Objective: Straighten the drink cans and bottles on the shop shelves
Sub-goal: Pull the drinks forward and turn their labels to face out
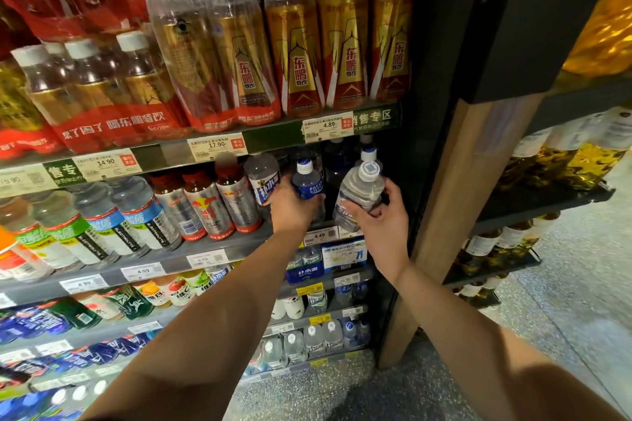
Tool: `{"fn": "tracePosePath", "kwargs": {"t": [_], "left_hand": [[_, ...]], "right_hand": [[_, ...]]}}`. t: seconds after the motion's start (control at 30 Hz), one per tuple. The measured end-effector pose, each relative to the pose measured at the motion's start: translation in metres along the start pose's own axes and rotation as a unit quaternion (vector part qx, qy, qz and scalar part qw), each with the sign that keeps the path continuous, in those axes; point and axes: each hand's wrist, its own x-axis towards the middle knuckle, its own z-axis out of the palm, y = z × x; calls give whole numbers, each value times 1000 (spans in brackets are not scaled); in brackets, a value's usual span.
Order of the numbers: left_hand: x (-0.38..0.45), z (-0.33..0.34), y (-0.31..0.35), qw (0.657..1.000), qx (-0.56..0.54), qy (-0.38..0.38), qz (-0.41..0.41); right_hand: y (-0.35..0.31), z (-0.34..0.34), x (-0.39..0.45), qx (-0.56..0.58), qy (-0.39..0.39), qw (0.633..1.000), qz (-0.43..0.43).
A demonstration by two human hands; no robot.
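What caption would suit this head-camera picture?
Left hand grips an upright Pocari Sweat bottle while the right hand holds a tilted clear bottle.

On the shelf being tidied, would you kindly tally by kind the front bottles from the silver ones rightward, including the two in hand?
Silver red-capped bottles: 3
Clear bottle with blue-and-white label: 1
Pocari Sweat bottle, gripped by the left hand: 1
Tilted white-capped bottle, gripped by the right hand: 1
Total: 6
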Motion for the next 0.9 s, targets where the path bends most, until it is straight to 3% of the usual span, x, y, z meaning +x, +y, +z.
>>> {"fn": "tracePosePath", "kwargs": {"t": [0.2,0.37,0.77,0.9], "left_hand": [[-23,-8,-12,991,-125,41,-17],[-30,-30,-20,979,-183,87,-21],[-33,-74,-51,979,-188,74,-38],[-35,-81,-56,980,-182,71,-41]], "right_hand": [[-1,0,2,2,-23,1000,-8],[-2,17,16,-71,-45,996,9],[-2,67,56,-97,-176,978,61],[-6,73,65,-129,-190,973,38]]}}
